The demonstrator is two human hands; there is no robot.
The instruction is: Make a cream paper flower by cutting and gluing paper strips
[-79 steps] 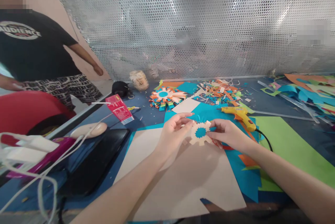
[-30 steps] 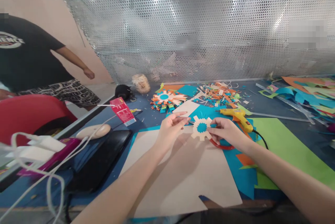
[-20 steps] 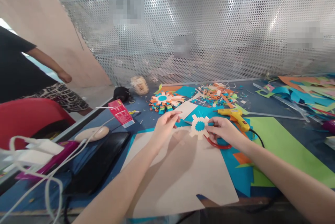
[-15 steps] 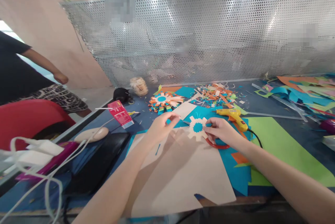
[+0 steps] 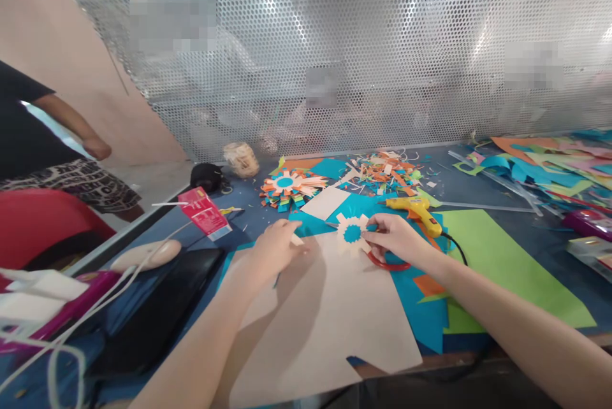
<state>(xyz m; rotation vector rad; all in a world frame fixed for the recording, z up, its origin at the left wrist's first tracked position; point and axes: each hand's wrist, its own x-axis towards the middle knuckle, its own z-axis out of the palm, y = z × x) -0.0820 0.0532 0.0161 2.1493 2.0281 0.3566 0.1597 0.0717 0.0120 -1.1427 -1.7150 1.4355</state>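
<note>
My right hand point(image 5: 394, 240) pinches a small cream paper cutout point(image 5: 350, 234) with square teeth and a blue centre, held just above the table. A red scissor handle loop point(image 5: 388, 264) shows under that hand, and a thin metal tip pokes out left of the cutout. My left hand point(image 5: 274, 251) is off the cutout, lower and to the left over a big cream sheet point(image 5: 335, 326). Its fingers are curled, with a small cream paper strip point(image 5: 297, 241) sticking out of them.
A yellow glue gun point(image 5: 414, 208) lies right behind my right hand. A finished layered paper flower point(image 5: 284, 183) and a heap of scraps point(image 5: 382, 170) sit further back. A green sheet point(image 5: 502, 256) lies right, a red carton point(image 5: 203, 211) left. A person point(image 5: 43, 141) stands far left.
My left hand let go of the cutout and dropped down-left onto the cream sheet, fingers curling shut. My right hand kept the cutout. The view drifted right; the person at the left stepped back.
</note>
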